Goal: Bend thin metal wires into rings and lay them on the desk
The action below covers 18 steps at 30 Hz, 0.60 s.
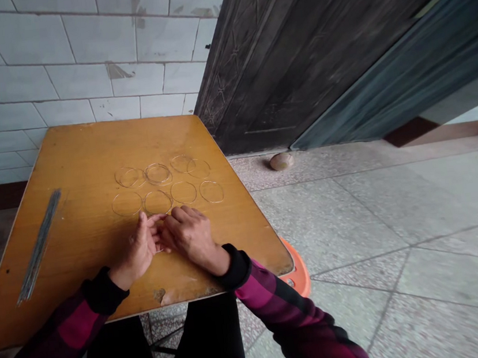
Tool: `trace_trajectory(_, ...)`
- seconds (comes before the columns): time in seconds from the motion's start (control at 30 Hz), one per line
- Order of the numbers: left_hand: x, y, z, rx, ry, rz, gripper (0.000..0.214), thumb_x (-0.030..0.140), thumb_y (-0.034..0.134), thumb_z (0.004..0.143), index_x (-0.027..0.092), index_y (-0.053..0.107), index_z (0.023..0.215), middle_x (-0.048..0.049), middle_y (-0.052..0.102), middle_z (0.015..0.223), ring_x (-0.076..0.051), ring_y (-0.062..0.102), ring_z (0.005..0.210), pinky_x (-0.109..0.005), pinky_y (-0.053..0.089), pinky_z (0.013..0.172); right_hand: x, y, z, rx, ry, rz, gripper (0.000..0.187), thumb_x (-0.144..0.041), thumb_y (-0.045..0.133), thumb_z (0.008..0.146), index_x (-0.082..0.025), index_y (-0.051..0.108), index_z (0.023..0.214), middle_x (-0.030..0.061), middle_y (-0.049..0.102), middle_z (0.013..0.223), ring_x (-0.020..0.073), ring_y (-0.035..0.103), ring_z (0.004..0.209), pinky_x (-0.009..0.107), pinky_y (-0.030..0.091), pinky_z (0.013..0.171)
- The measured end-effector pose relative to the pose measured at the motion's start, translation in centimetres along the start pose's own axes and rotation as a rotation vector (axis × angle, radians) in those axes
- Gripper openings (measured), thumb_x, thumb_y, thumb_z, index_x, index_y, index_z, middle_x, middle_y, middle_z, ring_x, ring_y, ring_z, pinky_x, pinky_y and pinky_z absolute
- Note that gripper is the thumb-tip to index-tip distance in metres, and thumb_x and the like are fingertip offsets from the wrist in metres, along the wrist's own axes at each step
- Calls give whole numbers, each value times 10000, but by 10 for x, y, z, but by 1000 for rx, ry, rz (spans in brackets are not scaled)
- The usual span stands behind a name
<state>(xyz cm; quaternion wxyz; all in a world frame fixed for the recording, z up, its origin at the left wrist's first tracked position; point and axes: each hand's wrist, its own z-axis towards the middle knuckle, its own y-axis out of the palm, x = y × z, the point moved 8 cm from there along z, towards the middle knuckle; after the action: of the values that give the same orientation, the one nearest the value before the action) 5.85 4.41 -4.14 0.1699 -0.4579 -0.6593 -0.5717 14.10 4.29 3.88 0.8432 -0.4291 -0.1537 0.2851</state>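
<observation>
My left hand (139, 247) and my right hand (191, 235) meet low over the near middle of the wooden table (87, 148). Fingers of both are curled together around a thin wire, apparently a ring, of which only small bits show between them. Just beyond my fingertips lie several thin wire rings in two rough rows. A ring (156, 191) in the near row almost touches my hands, and another ring (210, 181) lies at its right end. Some rings in the far row overlap.
A bundle of straight grey wires (40, 244) lies along the table's left side. An orange stool (301, 270) shows under the right edge. White tiled wall (74, 42) stands behind, with a dark wooden door (271, 82) to the right. A roundish stone (281, 161) sits on the floor.
</observation>
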Motion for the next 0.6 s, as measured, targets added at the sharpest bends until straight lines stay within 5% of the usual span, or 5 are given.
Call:
trace_trajectory(0.37,5,4,1,3,-57,-124,306,441,596,831,151,624,925,-32,614,721,-143,566,588,-259,453,513,0,-4,-1,29,-10,26,215,-199,515,880,-181,621,694,28,525,655,162,392,644,303,248,575)
trace_trajectory(0.6,6,3,0,7,-49,-104,234,376,569,826,159,607,904,-19,596,680,-137,543,546,-246,431,477,-2,-4,-1,41,-28,50,213,-202,517,884,-172,619,699,31,530,660,160,390,647,299,255,571)
